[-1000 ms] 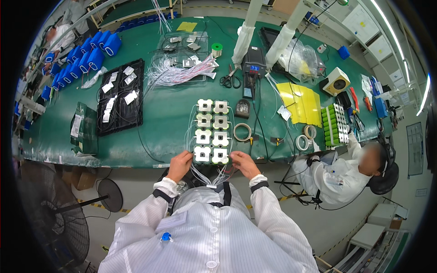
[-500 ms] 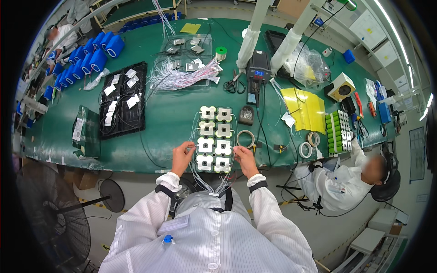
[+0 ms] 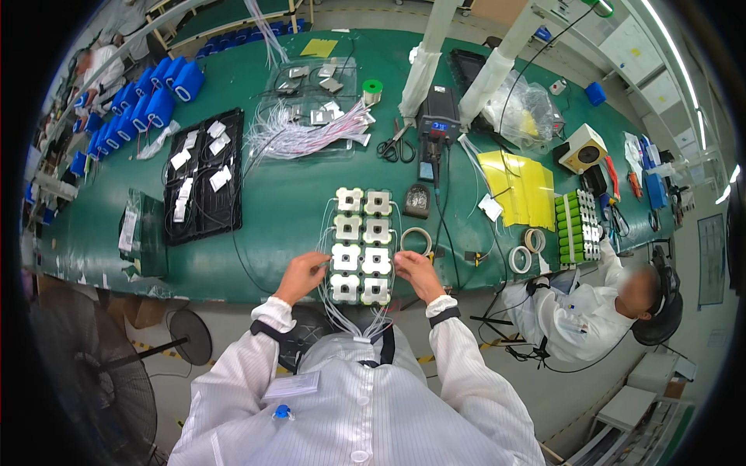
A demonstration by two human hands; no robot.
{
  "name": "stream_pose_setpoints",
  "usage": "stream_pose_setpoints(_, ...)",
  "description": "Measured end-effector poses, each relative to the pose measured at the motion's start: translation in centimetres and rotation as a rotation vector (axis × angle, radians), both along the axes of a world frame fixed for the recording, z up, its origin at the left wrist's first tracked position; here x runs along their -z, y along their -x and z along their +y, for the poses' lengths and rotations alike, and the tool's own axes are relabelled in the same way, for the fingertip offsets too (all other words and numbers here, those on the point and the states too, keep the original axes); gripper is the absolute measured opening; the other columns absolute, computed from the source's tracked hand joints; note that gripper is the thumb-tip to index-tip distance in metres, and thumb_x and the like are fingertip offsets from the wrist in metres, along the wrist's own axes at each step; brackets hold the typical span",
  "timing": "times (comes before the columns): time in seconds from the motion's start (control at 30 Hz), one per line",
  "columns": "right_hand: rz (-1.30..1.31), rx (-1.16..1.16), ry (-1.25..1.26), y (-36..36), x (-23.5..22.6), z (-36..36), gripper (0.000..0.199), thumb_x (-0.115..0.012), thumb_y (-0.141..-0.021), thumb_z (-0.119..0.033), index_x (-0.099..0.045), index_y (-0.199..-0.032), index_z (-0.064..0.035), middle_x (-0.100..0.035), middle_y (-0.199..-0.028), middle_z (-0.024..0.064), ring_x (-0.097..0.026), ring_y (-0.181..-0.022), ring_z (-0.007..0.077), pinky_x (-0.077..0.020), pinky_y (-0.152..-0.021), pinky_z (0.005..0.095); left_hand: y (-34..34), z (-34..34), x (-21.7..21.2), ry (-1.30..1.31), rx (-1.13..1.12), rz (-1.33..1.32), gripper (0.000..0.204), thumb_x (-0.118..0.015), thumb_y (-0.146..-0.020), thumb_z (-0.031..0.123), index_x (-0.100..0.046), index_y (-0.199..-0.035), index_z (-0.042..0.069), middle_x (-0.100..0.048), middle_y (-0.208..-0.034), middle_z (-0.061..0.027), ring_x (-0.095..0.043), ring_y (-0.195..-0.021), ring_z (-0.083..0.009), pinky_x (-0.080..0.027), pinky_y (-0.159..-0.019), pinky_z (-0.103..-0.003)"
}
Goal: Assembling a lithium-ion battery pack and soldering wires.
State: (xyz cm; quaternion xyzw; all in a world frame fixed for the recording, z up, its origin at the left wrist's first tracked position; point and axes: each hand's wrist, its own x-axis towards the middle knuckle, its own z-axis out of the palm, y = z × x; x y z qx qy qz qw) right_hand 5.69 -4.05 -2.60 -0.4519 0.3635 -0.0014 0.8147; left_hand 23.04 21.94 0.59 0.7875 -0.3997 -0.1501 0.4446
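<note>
A battery pack [image 3: 362, 247] lies near the table's front edge, its top showing two columns of square metal plates. Thin white wires [image 3: 339, 320] run along both its sides and gather at a small white connector [image 3: 362, 339] over my lap. My left hand [image 3: 303, 276] is at the pack's lower left side, its fingers curled together beside the wires. On the opposite side, my right hand [image 3: 420, 275] has thumb and fingertips pinched close to the pack's edge and wires. Whatever lies between the fingertips of either hand is too small to make out.
A tape roll [image 3: 416, 241] and a soldering tip cleaner [image 3: 417, 200] sit right of the pack. Behind are a soldering station [image 3: 438, 116], scissors [image 3: 397, 144] and a wire bundle [image 3: 311, 132]. A black tray [image 3: 205, 177] lies left. A co-worker [image 3: 575, 299] sits at right.
The pack appears slightly lower and further left in the picture, as does much of the table. My left hand has shifted left and down, a little away from the pack; my right stays beside it.
</note>
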Motion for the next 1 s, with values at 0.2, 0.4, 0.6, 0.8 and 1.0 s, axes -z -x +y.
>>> stream_pose_setpoints(0.2, -0.054, 0.109, 0.395, -2.9, -2.3, 0.0, 0.023, -0.065, -0.09, -0.024, -0.066, -0.104, -0.0059, -0.064, -0.092, -0.0008, -0.057, -0.081, 0.0081, -0.0455, -0.07, 0.0246, -2.6, -3.0, -2.2, -0.021, -0.227, -0.007, 0.036, -0.068, -0.078, 0.003, -0.063, -0.113, 0.005, -0.066, -0.107, -0.009, -0.049, -0.055, -0.0159, -0.045, -0.055, -0.028)
stream_pose_setpoints(0.4, -0.187, 0.194, 0.197, -5.3, 1.2, 0.7, 0.021, -0.065, -0.089, -0.02, -0.066, -0.099, -0.0014, -0.063, -0.083, -0.0026, -0.052, -0.071, 0.0048, -0.0403, -0.062, 0.0211, -3.3, -3.3, 2.0, 0.049, -0.27, -0.181, 0.016, -0.067, -0.082, 0.002, -0.067, -0.097, -0.001, -0.069, -0.087, -0.0104, -0.053, -0.056, -0.0154, -0.043, -0.054, -0.029)
stream_pose_setpoints(0.6, -0.139, 0.194, 0.04, -5.1, 2.5, 0.5, 0.016, -0.061, -0.092, -0.017, -0.065, -0.099, -0.0031, -0.063, -0.084, -0.0016, -0.055, -0.072, 0.0066, -0.0444, -0.065, 0.0232, -2.7, -5.3, 3.3, -0.002, -0.239, -0.133, 0.016, -0.059, -0.077, -0.007, -0.062, -0.092, -0.005, -0.055, -0.073, -0.0154, -0.054, -0.059, -0.0238, -0.043, -0.057, -0.033)
stream_pose_setpoints(0.8, -0.069, 0.088, 0.041, -5.5, 1.6, -0.7, 0.015, -0.062, -0.091, -0.014, -0.065, -0.097, -0.0012, -0.062, -0.081, -0.0007, -0.054, -0.068, 0.0067, -0.044, -0.061, 0.022, -3.7, -5.4, 2.4, -0.033, -0.101, -0.205, 0.014, -0.056, -0.072, -0.009, -0.057, -0.085, -0.005, -0.052, -0.074, -0.0173, -0.055, -0.063, -0.0304, -0.042, -0.058, -0.036)
stream_pose_setpoints(1.0, -0.131, 0.068, 0.297, -5.8, 1.0, -1.1, 0.016, -0.066, -0.087, -0.013, -0.068, -0.097, -0.0009, -0.066, -0.079, 0.0036, -0.058, -0.07, 0.0092, -0.0464, -0.063, 0.0232, -6.3, -3.3, 0.1, -0.056, 0.022, 0.022, 0.022, -0.062, -0.077, -0.003, -0.065, -0.099, -0.001, -0.066, -0.088, -0.0113, -0.057, -0.062, -0.0202, -0.044, -0.056, -0.031)
